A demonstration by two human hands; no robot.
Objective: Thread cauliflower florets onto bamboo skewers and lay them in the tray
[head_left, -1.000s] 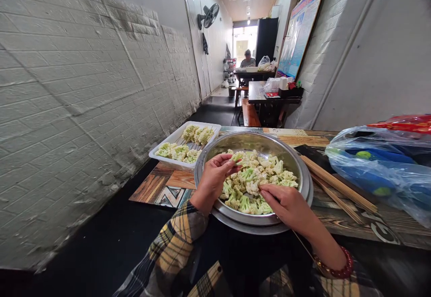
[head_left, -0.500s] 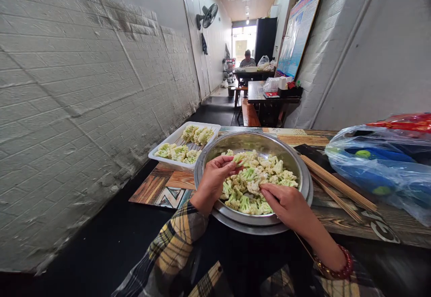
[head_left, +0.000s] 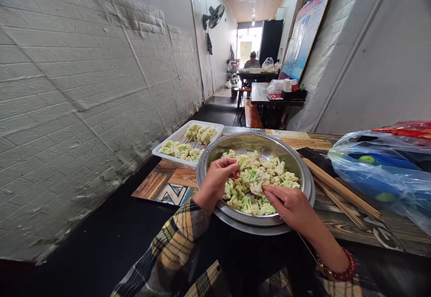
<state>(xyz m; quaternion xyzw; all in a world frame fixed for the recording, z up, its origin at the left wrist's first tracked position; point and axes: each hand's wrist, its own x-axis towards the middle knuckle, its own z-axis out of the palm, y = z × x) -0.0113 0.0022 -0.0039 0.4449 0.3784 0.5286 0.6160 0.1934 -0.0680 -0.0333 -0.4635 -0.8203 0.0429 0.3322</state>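
My left hand (head_left: 218,175) is over the left side of a wide steel bowl (head_left: 209,158), its thumb and fingers pinched on a pale green cauliflower floret (head_left: 241,162). My right hand (head_left: 289,202) is closed round a thin bamboo skewer (head_left: 305,246), whose rear end sticks out below the wrist. A white cauliflower piece (head_left: 257,186) is at the right fingertips; whether the skewer goes through it I cannot tell. Loose cauliflower florets (head_left: 249,205) lie in the bowl under both hands.
Left of the bowl, a white plastic tray (head_left: 173,158) holds skewered cauliflower (head_left: 182,151). Bamboo skewers (head_left: 340,187) lie on the patterned tabletop (head_left: 155,182) at right, beside a clear plastic bag (head_left: 380,171). Farther back, a person (head_left: 252,61) sits at another table.
The view has shifted slightly, so the scene sits a little farther right. My left fingers have closed more over the floret; my right hand keeps nearly the same place by the bowl.
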